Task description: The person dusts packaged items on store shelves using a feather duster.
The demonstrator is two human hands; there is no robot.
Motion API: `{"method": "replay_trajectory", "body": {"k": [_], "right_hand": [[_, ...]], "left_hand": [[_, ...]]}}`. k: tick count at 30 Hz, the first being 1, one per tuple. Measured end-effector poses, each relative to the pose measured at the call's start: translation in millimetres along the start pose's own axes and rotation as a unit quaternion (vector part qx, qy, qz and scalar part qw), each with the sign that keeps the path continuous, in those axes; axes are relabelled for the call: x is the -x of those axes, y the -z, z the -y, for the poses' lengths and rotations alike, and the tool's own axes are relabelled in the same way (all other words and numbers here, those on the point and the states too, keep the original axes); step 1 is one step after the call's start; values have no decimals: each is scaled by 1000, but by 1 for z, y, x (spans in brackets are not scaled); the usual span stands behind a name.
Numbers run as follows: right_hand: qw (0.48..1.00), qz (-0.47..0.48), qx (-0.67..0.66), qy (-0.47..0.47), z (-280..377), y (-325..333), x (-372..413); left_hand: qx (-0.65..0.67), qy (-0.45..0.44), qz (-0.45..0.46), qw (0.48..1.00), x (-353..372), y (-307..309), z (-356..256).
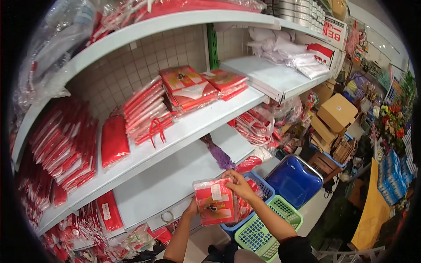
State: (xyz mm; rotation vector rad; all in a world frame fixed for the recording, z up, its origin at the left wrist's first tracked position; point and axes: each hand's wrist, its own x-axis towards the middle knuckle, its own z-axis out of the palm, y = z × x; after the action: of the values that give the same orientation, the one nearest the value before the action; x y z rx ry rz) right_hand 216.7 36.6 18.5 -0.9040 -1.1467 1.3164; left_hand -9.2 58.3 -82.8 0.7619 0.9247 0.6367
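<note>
A red plastic-wrapped packet (219, 206) with a white label and a printed picture is held upright in front of me. My left hand (191, 207) grips its left edge, with the fingers partly hidden behind it. At the top right corner, my right hand (238, 184) is closed on the same packet. More red wrapped packets sit in the blue basket (268, 191) just behind my right hand. On the shelf above lie similar red packets (188, 87) with printed pictures, next to a leaning stack of red packets (147, 109).
A green basket (267, 228) stands below my right forearm, beside a blue shiny bin (294, 180). The white shelf edge (193, 131) runs diagonally across in front. A purple tassel-like bundle (219, 153) lies on the lower shelf; cardboard boxes (337, 112) are at right.
</note>
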Motion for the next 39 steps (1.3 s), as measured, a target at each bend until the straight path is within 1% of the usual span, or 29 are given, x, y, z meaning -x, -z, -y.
{"method": "replay_trajectory", "body": {"k": [2, 3, 6, 7, 8, 9, 10, 11, 14, 15, 17, 18, 19, 21, 23, 24, 25, 27, 29, 30, 31, 32, 33, 34, 35, 36, 37, 38, 39], "right_hand": [[999, -13, -25, -34, -6, -1, -15], [998, -40, -47, -30, -5, -6, -19], [997, -53, -2, -58, 4, -5, -34], [994, -83, 77, 3, -8, 3, -42], [948, -140, 278, 61, -18, 12, -47], [857, -191, 464, 118, -29, 21, -51], [724, -236, 625, 171, -42, 30, -54], [741, -248, 620, 75, -63, 39, -57], [817, -233, 526, -45, -125, 70, -67], [827, -231, 510, -49, -130, 74, -62], [847, -225, 478, -54, -134, 77, -58], [854, -250, 450, -71, -132, 75, -52], [860, -273, 421, -89, -131, 70, -42], [860, -292, 418, 17, -132, 52, -14], [904, -188, 383, -6, -126, 42, 19], [920, -136, 368, 4, -109, 27, 41], [932, -81, 352, 14, -93, 12, 63], [949, 18, 314, -28, -92, -6, 100], [937, 105, 328, -51, -120, -20, 127], [932, 135, 332, -44, -118, -38, 136], [927, 166, 335, -38, -112, -58, 145], [924, 183, 335, -13, -68, -96, 159], [920, 200, 336, 12, -40, -127, 164], [902, 214, 371, 51, -34, -147, 164], [881, 227, 404, 91, -29, -165, 165], [858, 238, 435, 132, -24, -184, 165], [853, 243, 440, 137, -15, -206, 166], [857, 225, 446, 128, -9, -229, 166], [860, 206, 451, 119, -5, -251, 169]], "left_hand": [[-2, -3, -11, 1000, 7, -8, -12], [58, -11, -53, 997, 29, -34, -34], [143, -90, -59, 984, 45, -49, -34], [215, -88, -42, 972, 54, -52, -37], [248, -109, -33, 962, 58, -51, -36], [280, -130, -25, 951, 63, -49, -34], [310, -150, -16, 939, 68, -45, -30], [325, -162, -28, 931, 68, -36, -23], [323, -221, -62, 918, 86, -33, -32], [342, -212, -45, 915, 90, -25, -30], [370, -237, -62, 896, 105, -19, -34], [385, -251, -70, 886, 114, -15, -35], [380, -269, -56, 883, 120, 2, -31], [365, -306, -28, 879, 135, 47, -18], [329, -360, -111, 866, 172, 68, -25], [312, -386, -153, 855, 191, 76, -28], [325, -407, -151, 840, 209, 85, -31], [349, -453, -150, 807, 249, 103, -37], [357, -482, -166, 783, 291, 116, -37], [360, -495, -174, 772, 311, 122, -37], [366, -499, -205, 758, 331, 124, -35], [364, -506, -194, 758, 348, 130, -31], [362, -511, -182, 758, 363, 137, -26], [361, -516, -170, 758, 378, 142, -22], [382, -519, -217, 734, 389, 131, -28], [378, -537, -146, 740, 398, 134, -23], [372, -553, -72, 742, 405, 140, -18], [361, -565, 2, 742, 410, 143, -14], [381, -523, -124, 752, 428, 119, -19]]}}
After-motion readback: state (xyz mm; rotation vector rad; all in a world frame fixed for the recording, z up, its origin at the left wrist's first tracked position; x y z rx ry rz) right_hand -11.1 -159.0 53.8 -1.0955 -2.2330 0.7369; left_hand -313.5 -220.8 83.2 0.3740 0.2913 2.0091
